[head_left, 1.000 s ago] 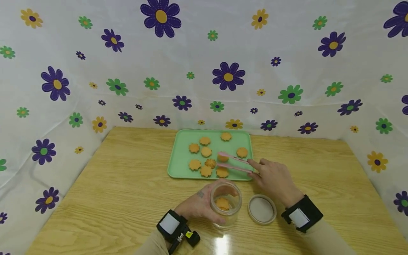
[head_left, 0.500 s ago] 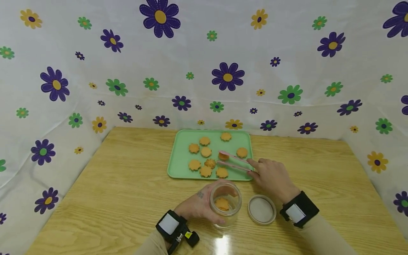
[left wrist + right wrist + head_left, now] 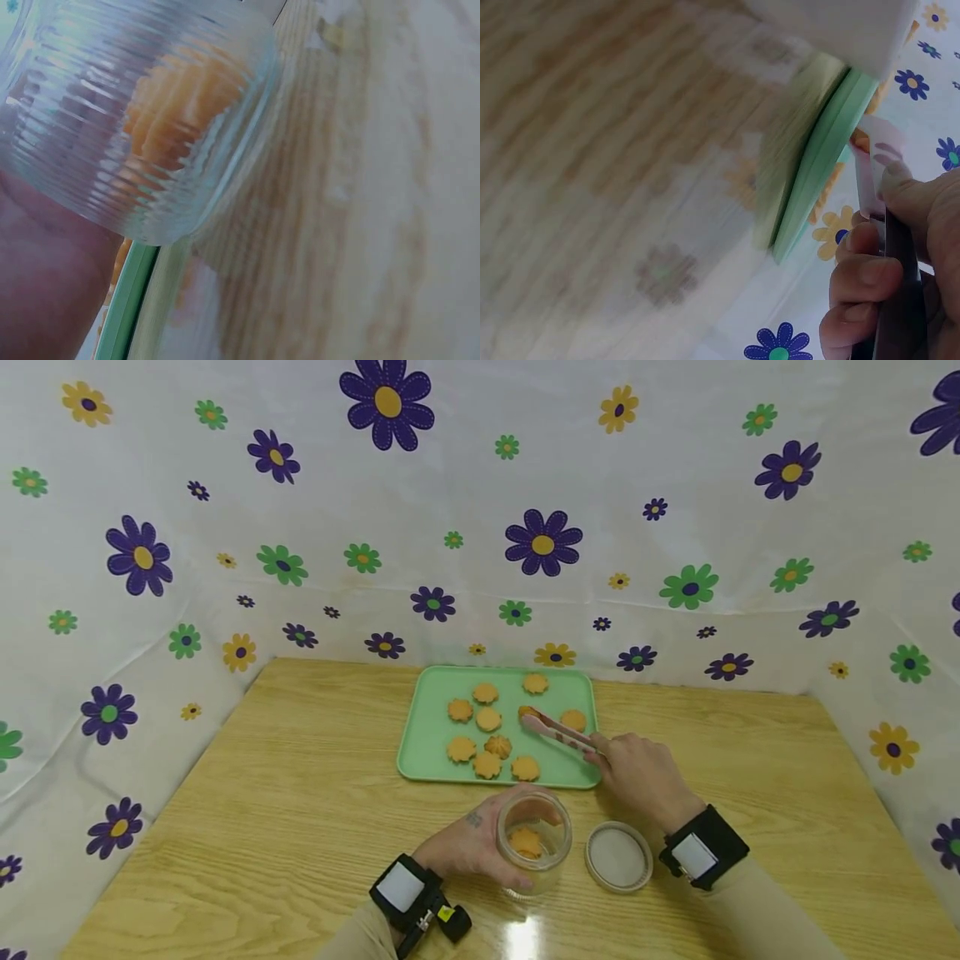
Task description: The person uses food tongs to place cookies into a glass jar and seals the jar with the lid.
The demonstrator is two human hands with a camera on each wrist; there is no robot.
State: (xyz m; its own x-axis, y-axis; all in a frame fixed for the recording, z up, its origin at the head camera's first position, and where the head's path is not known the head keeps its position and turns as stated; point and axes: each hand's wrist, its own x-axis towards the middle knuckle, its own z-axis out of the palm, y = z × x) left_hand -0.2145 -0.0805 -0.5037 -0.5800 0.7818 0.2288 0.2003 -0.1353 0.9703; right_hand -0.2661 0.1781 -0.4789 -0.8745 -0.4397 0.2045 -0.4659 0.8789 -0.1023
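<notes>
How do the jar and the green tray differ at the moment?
The jar is clear, round and upright-walled; the tray is opaque green, shallow and rectangular.
The left hand grips the jar; neither hand grips the tray.
The jar shows fewer cookies than the tray.
Both are open on top.

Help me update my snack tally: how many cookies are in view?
11 visible cookies: on the green tray, six at left, one far, one near, one right; one at the tips of the tongs; one in the jar, perhaps hiding more.

The left hand [image 3: 474,845] grips while the right hand [image 3: 647,778] pinches farther forward.
</notes>
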